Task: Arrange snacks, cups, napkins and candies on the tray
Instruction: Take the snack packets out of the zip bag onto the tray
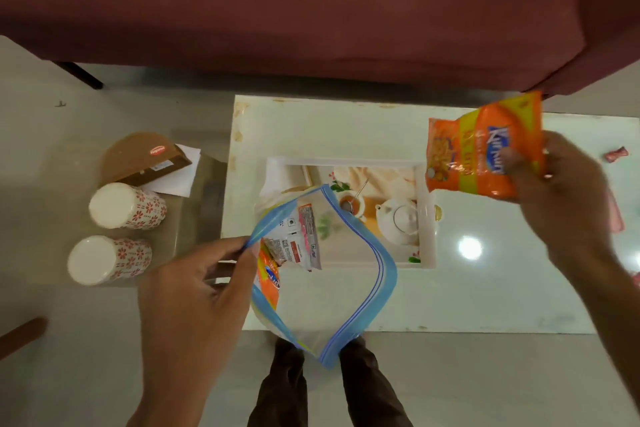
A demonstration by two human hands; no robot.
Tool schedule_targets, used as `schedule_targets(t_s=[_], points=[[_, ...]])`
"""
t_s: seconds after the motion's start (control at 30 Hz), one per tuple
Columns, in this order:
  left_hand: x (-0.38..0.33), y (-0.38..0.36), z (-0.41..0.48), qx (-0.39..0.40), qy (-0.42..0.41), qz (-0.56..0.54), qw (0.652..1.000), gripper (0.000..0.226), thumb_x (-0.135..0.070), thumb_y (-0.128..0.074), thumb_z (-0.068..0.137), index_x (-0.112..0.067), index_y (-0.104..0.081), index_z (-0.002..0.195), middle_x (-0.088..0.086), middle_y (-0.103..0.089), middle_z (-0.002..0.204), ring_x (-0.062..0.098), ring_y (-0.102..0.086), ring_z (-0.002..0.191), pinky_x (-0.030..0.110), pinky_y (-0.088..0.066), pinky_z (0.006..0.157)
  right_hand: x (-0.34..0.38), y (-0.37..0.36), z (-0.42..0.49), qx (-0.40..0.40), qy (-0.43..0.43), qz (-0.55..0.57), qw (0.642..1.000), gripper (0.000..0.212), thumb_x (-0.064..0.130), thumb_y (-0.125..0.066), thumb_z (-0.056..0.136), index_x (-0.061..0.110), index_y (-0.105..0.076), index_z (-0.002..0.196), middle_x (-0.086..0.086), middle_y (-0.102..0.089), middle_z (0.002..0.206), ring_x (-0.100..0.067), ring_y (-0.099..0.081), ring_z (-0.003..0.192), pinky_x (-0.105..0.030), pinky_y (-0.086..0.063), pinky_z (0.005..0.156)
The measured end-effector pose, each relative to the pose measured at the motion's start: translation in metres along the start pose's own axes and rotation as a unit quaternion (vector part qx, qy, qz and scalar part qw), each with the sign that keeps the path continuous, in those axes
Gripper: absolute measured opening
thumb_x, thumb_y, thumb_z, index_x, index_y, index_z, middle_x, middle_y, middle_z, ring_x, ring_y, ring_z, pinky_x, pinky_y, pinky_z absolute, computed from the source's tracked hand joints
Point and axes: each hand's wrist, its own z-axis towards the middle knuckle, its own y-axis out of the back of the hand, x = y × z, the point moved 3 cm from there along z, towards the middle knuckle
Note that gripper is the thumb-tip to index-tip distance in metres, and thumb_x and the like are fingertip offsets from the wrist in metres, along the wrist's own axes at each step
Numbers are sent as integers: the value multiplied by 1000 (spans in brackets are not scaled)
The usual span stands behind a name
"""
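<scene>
Held in the air just beyond the right end of the tray [427, 218]: an orange snack packet [485, 149], gripped at its right edge by the curled fingers of the right hand [568, 191]. Looks light and puffed with air, with glossy film, probably slippery and easy to crush; better taken by the sealed edge or flat across both sides, without squeezing the middle. Lower down, a clear zip bag [325, 270] with a blue rim, hanging open over the near part of the tray, pinched at its left rim by the left hand [197, 291]. Soft and floppy, so needs a hold at the rim to stay open. Inside, not yet taken out, a second orange packet [270, 277] and a white packet [301, 239]. Left of the white table [485, 295], two flowered paper cups [126, 206] near a brown box [145, 158]; far right, one wrapped candy [616, 153]
</scene>
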Motion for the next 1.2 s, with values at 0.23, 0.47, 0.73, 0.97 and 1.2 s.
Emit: schedule_targets(t_s=[0.23, 0.47, 0.73, 0.97, 1.2], points=[[-11, -27, 6, -16, 6, -19, 1000, 14, -19, -73, 84, -22, -74, 97, -25, -64, 76, -25, -62, 74, -3, -43, 49, -101, -106, -2, 63, -180, 47, 981, 18, 33, -61, 93, 19, -66, 104, -5, -71, 95, -27, -70, 91, -52, -58, 80], [-17, -54, 7, -15, 3, -32, 999, 29, -37, -66, 81, -17, -76, 100, -9, -73, 83, -10, -67, 90, 2, -49, 52, -143, -151, 10, 127, -214, 53, 967, 29, 32, -60, 95, 11, -65, 115, -11, -71, 108, -28, -68, 97, -45, -59, 82], [-25, -69, 7, -19, -5, -34, 999, 20, -26, -68, 80, -20, -72, 99, -10, -70, 83, -16, -66, 82, 0, -48, 54, -182, -145, 30, 127, -192, -79, 970, 32, 31, -54, 99, 3, -62, 114, -18, -70, 111, -35, -67, 97, -28, -41, 77], [-34, -72, 4, -43, 14, -46, 998, 18, -29, -68, 82, -25, -70, 100, -18, -69, 83, -16, -67, 80, 1, -48, 52, -157, -116, 20, 91, -190, -19, 977, 48, 32, -67, 92, 7, -55, 132, -13, -65, 126, -29, -66, 109, -34, -53, 86], [-32, -68, 0, -54, 45, -36, 997, 14, -18, -72, 86, -27, -72, 96, -22, -68, 82, -16, -67, 78, 2, -48, 51, 30, -29, -41, 80, 40, 146, 985, 7, 28, -68, 90, 29, -70, 97, 19, -73, 90, -1, -70, 85, -7, -48, 75]])
